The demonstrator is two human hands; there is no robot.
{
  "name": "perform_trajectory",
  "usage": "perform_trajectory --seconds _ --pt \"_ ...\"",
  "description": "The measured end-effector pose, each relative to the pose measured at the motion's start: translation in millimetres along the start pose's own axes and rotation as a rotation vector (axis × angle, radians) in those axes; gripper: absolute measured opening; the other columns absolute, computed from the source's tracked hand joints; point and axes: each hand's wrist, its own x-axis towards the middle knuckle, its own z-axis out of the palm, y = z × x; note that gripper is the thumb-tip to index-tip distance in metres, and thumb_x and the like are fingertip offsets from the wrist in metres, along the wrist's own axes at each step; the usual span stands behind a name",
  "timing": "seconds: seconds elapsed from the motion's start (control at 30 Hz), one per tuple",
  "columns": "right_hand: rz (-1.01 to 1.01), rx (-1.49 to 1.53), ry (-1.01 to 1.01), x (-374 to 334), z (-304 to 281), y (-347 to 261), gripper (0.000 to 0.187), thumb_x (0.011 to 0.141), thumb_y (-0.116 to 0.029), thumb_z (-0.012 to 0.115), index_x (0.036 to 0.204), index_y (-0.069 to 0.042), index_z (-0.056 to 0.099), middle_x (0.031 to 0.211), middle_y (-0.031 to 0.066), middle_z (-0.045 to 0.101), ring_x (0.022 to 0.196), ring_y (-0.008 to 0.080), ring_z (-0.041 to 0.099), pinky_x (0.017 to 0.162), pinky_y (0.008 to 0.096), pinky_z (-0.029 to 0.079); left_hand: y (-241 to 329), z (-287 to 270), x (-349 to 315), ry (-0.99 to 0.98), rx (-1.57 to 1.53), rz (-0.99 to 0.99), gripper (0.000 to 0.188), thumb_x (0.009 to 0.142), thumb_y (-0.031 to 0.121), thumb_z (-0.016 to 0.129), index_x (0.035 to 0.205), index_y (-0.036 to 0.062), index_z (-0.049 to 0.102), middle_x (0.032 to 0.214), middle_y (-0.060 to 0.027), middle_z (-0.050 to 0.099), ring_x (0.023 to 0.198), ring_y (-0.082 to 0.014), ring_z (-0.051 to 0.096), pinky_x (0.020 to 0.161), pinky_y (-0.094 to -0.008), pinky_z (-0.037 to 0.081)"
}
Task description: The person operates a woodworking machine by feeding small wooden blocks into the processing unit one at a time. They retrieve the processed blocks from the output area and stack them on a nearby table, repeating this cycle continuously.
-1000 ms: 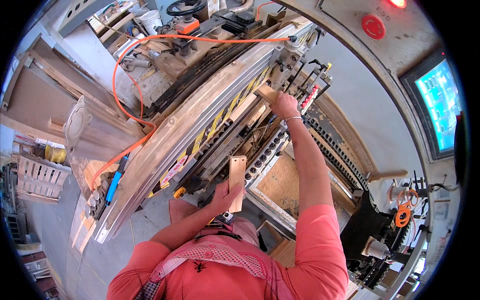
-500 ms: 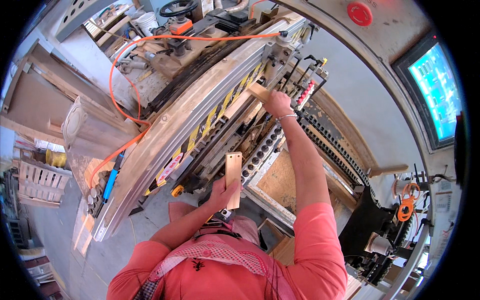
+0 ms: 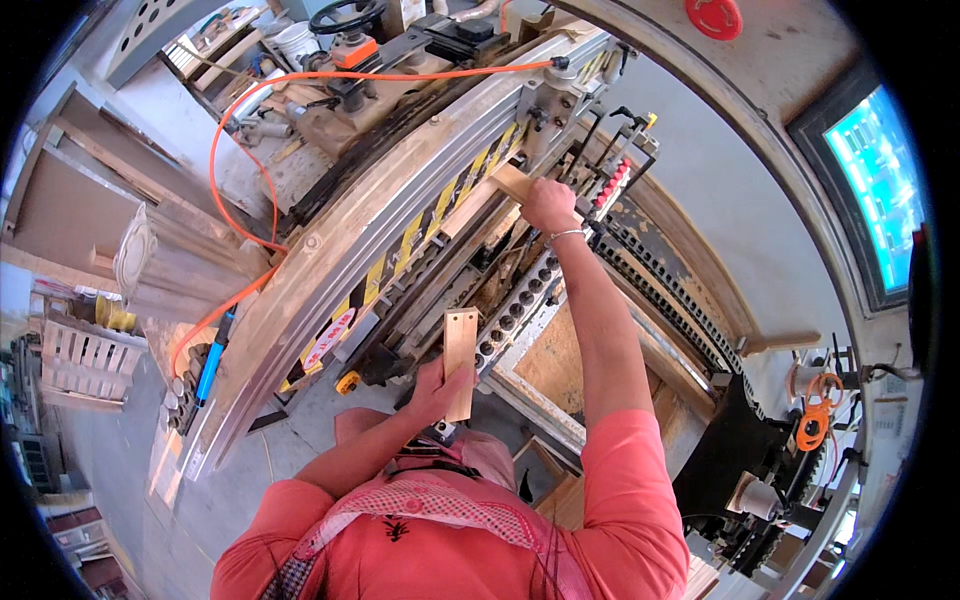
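My left hand point(image 3: 440, 391) is closed around a short pale wooden board point(image 3: 460, 345) held upright near my waist. Two small dark holes show near the board's top end. My right arm is stretched forward over the machine bed, where my right hand point(image 3: 549, 206) is closed on the end of another wooden piece point(image 3: 513, 183). That piece meets a longer pale wooden strip point(image 3: 468, 213) lying along the yellow-and-black striped rail point(image 3: 400, 255). My fingertips on the far side of the piece are hidden.
A row of round black cups point(image 3: 517, 311) lies below my right forearm. An orange hose point(image 3: 213, 170) loops over the metal beam at left. A lit screen point(image 3: 875, 190) and a red push button point(image 3: 713, 17) are at upper right. Orange scissors-like handles point(image 3: 815, 410) hang at right.
The view has shifted slightly. Both hands keep their hold on the wooden pieces and have hardly moved; the left-hand board stands a little more tilted.
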Motion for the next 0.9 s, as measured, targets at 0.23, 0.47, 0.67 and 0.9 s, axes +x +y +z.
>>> perform_trajectory --seconds 0.23,0.47,0.67,0.9 --pt "0.01 -0.032 0.073 -1 4 -1 0.017 0.069 -0.014 0.057 0.082 -0.004 0.065 0.085 0.0141 0.065 0.083 0.029 0.064 0.071 0.0366 0.051 -5 -4 -1 -0.004 0.094 -0.032 0.02 0.088 0.019 0.051 0.095 0.0002 0.055 0.077 -0.0034 0.06 0.069 -0.0082 0.056 0.061 -0.0251 0.046" --pt "0.019 -0.038 0.097 0 6 -2 0.02 0.07 -0.017 0.058 0.083 -0.004 0.063 0.085 0.0154 0.065 0.082 0.0305 0.064 0.071 0.0378 0.052 -5 -1 -2 0.019 0.135 -0.021 0.02 0.087 0.021 0.053 0.095 0.0023 0.055 0.076 -0.0017 0.06 0.067 -0.0077 0.056 0.059 -0.0255 0.046" --pt "-0.006 -0.056 0.073 -3 2 -3 0.028 0.068 -0.024 0.062 0.086 -0.003 0.062 0.087 0.0175 0.064 0.084 0.0329 0.063 0.074 0.0405 0.051 -6 -1 -4 0.005 0.131 -0.002 0.025 0.089 0.027 0.053 0.096 0.0025 0.055 0.08 -0.0009 0.058 0.07 -0.0065 0.054 0.063 -0.0248 0.045" --pt "-0.061 -0.147 0.107 3 11 -1 0.037 0.067 -0.035 0.065 0.085 -0.003 0.063 0.084 0.0187 0.065 0.083 0.0325 0.064 0.074 0.0406 0.052 14 -2 -33 0.03 0.169 0.062 0.035 0.089 0.033 0.053 0.105 0.0021 0.053 0.083 -0.0023 0.058 0.077 -0.0064 0.052 0.066 -0.0257 0.044"
